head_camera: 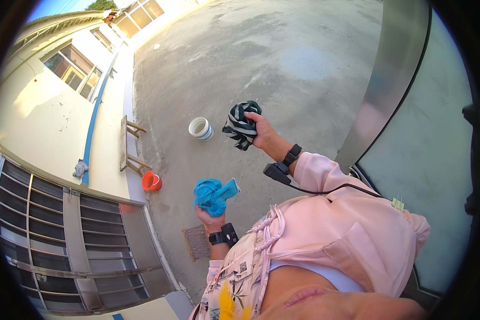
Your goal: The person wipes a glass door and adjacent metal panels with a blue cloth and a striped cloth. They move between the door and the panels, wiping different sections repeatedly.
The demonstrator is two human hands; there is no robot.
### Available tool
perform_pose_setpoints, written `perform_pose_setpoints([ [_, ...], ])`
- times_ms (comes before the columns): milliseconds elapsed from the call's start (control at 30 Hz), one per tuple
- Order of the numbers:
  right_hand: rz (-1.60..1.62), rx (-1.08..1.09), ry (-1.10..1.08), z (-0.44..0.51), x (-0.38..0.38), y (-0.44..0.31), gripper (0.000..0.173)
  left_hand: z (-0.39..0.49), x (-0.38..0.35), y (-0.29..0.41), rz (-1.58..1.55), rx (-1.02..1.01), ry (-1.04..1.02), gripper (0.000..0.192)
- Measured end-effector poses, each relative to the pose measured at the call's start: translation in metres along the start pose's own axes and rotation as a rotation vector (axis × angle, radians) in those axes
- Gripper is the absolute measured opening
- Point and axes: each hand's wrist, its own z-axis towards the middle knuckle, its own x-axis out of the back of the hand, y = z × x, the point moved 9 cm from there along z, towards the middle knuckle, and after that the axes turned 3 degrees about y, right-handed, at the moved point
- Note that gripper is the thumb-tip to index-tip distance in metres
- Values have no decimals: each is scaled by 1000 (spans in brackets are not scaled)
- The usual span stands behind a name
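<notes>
My left hand holds a bunched bright blue cloth, its folds spilling over the fingers. Farther out, my right hand grips a crumpled dark-and-white striped cloth, the thumb pressed on top. Both cloths are in the air, apart from each other. Left of the striped cloth, a white plastic bucket with blue bands stands on the concrete ground; its contents are unclear. Partly behind my left wrist lies a brown textured mat.
A red-orange bucket stands near a narrow wooden bench along the cream wall. A grey cloth hangs by the blue stripe. Barred windows are at lower left. A metal-framed door rises close on my right.
</notes>
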Motion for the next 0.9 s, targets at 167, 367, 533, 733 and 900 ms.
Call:
perform_pose_setpoints([
  [167, 10, 142, -15, 14, 2, -53, 23, 73, -39, -55, -4, 251, -154, 46],
  [367, -237, 559, 122, -5, 6, -131, 27, 192, -79, -206, -102, 912, -404, 40],
  [533, -557, 795, 298, -52, -11, -151, 38, 212, -127, -310, 279, 1226, -471, 38],
  [733, -766, 1052, 660, -148, -15, -152, 54, 148, -267, -361, 281, 1228, -1196, 32],
  [900, -1165, 1525, 1066, -252, -34, -91, 74, 78, -305, -404, 293, 1645, -1063, 29],
])
